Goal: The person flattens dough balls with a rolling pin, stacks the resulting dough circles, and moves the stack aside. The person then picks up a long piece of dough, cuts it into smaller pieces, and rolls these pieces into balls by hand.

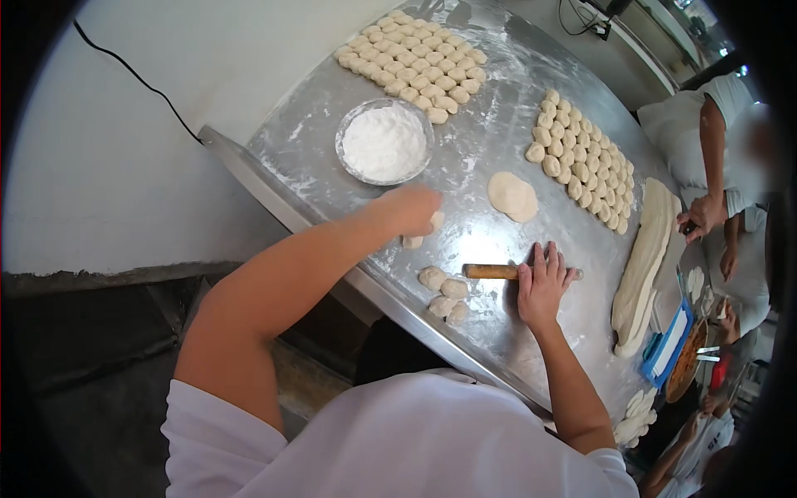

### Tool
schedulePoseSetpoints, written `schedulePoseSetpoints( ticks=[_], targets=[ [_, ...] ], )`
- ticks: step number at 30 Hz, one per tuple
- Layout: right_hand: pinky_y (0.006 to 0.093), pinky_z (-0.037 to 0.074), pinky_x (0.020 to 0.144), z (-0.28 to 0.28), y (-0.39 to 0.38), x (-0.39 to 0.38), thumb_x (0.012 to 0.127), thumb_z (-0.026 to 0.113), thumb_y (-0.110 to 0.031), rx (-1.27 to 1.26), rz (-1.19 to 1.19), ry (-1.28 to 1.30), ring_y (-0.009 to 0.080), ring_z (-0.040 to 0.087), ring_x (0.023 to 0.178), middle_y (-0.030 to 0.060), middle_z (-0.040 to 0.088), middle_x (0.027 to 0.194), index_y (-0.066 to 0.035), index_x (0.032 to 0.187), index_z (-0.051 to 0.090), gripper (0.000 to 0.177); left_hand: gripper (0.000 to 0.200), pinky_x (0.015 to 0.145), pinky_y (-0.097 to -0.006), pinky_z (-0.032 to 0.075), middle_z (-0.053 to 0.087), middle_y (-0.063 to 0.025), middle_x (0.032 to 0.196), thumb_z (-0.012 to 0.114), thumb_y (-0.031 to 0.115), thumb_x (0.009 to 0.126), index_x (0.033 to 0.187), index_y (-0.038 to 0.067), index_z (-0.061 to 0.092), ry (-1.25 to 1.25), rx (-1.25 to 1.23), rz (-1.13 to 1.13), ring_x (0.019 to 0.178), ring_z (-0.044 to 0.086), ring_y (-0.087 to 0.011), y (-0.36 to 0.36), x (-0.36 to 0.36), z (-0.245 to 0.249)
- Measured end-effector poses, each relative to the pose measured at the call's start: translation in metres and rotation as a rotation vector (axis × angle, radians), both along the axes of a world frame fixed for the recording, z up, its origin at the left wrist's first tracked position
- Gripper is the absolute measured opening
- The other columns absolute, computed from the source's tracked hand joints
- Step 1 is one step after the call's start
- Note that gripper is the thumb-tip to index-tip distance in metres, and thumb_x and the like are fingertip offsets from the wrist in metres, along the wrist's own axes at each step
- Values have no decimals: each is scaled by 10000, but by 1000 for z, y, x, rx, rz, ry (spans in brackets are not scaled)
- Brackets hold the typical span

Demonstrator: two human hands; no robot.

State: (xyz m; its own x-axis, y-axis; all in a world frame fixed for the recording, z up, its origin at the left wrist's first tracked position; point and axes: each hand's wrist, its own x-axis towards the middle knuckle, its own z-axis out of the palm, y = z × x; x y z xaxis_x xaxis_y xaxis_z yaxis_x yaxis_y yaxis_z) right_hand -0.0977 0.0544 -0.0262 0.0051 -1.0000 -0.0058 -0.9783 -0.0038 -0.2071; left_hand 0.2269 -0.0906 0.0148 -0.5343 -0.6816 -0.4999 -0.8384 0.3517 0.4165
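My left hand [408,211] is blurred by motion just below the metal bowl of flour [383,143]. A small dough piece [413,241] lies by its fingers, and whether it holds another is unclear. My right hand [544,286] rests on the wooden rolling pin [491,271], fingers spread over its right part. Between the hands and a bit below sit several dough balls [453,289]. Flattened dough rounds [513,197] lie above the rolling pin, partly overlapping.
Rows of dough balls stand at the back [415,62] and to the right [583,162]. A long dough strip [643,274] lies near the right edge, beside a blue tray [667,344]. Co-workers [710,133] stand across the metal table [490,108].
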Motion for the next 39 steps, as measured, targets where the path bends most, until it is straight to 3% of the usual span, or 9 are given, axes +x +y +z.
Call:
schedulePoseSetpoints(
  ticks=[10, 14, 17, 20, 21, 25, 30, 36, 39],
  targets=[
    [712, 97, 1233, -4, -1, 3, 1076, 512, -407, -41, 2, -6, 466, 344, 1503, 243, 402, 1636, -78, 1550, 506, 577, 469, 976, -470, 535, 714, -183, 1183, 866, 124, 809, 1231, 67, 671, 399, 21, 84, 1140, 663, -399, 14, -56, -16],
    [662, 238, 1202, 5, -1, 11, 1035, 594, -297, -101, 164, -63, 470, 451, 1392, 238, 466, 1573, -79, 1544, 508, 560, 547, 1008, -463, 525, 679, -192, 1250, 878, 106, 789, 1268, 38, 622, 483, -56, 34, 1193, 639, -396, 26, -73, -16],
    [523, 450, 1061, 18, -13, 27, 947, 703, -144, -149, 302, -337, 417, 585, 1177, 215, 579, 1420, -71, 1518, 536, 599, 544, 1026, -470, 515, 664, -199, 1234, 876, 89, 780, 1247, 28, 603, 309, -86, 85, 1219, 626, -402, 29, -71, -14],
    [499, 480, 999, 24, -30, 53, 928, 738, -164, -86, 287, -358, 380, 608, 1114, 182, 638, 1282, -85, 1506, 559, 610, 500, 1017, -475, 519, 672, -202, 1212, 869, 83, 777, 1202, 17, 615, 286, -63, 99, 1214, 627, -405, 29, -70, -19],
    [483, 509, 926, 26, -39, 62, 908, 769, -198, -100, 282, -403, 355, 634, 1029, 142, 662, 1132, -108, 1404, 658, 517, 482, 1012, -476, 521, 676, -201, 1206, 867, 81, 774, 1183, 14, 620, 299, -62, 97, 1211, 628, -405, 30, -70, -22],
    [442, 546, 819, 17, -46, 66, 891, 781, -204, -36, 231, -409, 321, 663, 949, 115, 660, 1033, -117, 1187, 768, 308, 377, 993, -474, 539, 701, -201, 1167, 827, 109, 795, 1128, 14, 678, 87, -44, -33, 1178, 656, -392, 23, -38, -19],
    [459, 526, 859, 26, -28, 46, 894, 780, -200, -77, 179, -438, 349, 653, 976, 146, 666, 1052, -79, 1190, 749, 321, 263, 961, -477, 570, 736, -196, 1148, 759, 131, 824, 1071, 41, 757, -108, -156, -168, 1122, 709, -358, 27, -6, 15],
    [503, 455, 976, 21, 21, -21, 901, 775, -194, -54, 192, -329, 373, 587, 1123, 178, 643, 1170, -42, 1139, 707, 291, 311, 940, -488, 567, 749, -203, 1065, 790, 277, 860, 1038, 23, 780, -222, 259, -321, 1094, 699, -383, 63, -56, 41],
    [523, 417, 1034, 17, 37, -36, 909, 766, -200, -78, 167, -306, 388, 549, 1192, 191, 610, 1260, -37, 1161, 686, 311, 275, 923, -488, 572, 751, -209, 1070, 787, 268, 872, 1024, 38, 784, -113, 130, -181, 1070, 707, -395, 53, -62, 22]
  ],
)
